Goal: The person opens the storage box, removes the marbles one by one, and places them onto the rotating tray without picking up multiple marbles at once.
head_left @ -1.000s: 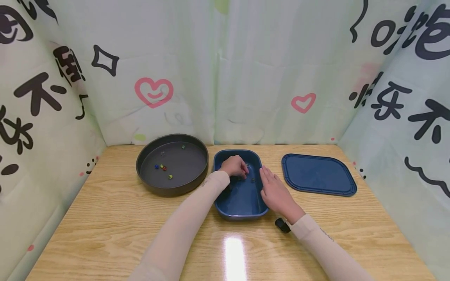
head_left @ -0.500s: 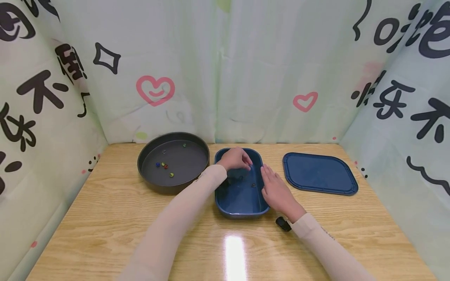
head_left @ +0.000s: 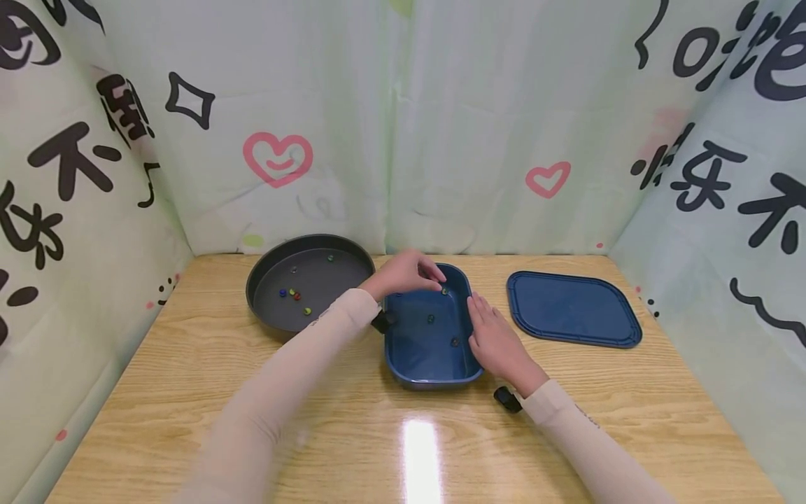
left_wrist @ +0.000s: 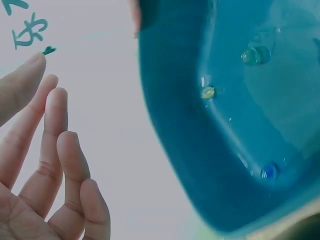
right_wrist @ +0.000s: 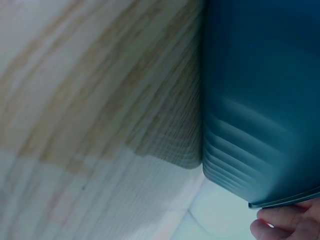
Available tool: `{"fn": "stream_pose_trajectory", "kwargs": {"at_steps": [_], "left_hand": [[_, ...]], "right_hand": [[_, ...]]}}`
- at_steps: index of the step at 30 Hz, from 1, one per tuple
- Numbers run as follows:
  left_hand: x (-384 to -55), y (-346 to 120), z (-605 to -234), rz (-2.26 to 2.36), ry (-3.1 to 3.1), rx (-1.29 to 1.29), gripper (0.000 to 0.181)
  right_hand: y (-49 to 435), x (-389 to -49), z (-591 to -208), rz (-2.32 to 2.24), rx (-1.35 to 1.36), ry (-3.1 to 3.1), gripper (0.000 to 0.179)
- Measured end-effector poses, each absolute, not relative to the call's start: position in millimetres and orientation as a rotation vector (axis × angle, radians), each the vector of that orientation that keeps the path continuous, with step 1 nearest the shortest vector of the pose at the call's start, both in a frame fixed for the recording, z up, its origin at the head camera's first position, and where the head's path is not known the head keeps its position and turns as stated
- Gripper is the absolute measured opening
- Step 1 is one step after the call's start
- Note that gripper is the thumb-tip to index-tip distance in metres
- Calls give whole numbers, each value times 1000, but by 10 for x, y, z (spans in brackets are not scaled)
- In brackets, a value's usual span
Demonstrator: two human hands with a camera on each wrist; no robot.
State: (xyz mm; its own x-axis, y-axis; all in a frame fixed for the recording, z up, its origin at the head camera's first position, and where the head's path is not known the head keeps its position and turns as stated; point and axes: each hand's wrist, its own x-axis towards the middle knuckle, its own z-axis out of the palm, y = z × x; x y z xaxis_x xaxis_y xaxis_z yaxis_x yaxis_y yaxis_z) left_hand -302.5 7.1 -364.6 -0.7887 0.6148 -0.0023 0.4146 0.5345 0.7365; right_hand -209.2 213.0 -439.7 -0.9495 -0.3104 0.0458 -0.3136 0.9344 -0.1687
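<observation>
In the head view, my left hand hovers over the far left part of the deep blue box. Its fingers are loosely bent, and no marble shows between thumb and fingertips in the left wrist view. Flat against the box's right rim rests my right hand, fingers straight; the right wrist view shows fingers at the rim. Inside the box lie a green marble, a yellow marble and a blue marble. Several marbles, including a red marble, lie in the round dark pan.
A flat blue lid lies on the wooden table to the right of the box. The pan stands left of the box, partly behind my left forearm. A printed curtain encloses the back and sides.
My left hand has risen from inside the box and moved back and left, exposing marbles beneath it. A marble in the box has shifted toward the near end. The right hand stays put.
</observation>
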Motion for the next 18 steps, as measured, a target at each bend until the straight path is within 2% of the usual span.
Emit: {"fn": "stream_pose_trajectory", "kwargs": {"at_steps": [18], "left_hand": [[-2964,-889,-3260,1218,2620,698,24]], "right_hand": [[2133,-2097,-4436,272,501,-3031,59]]}}
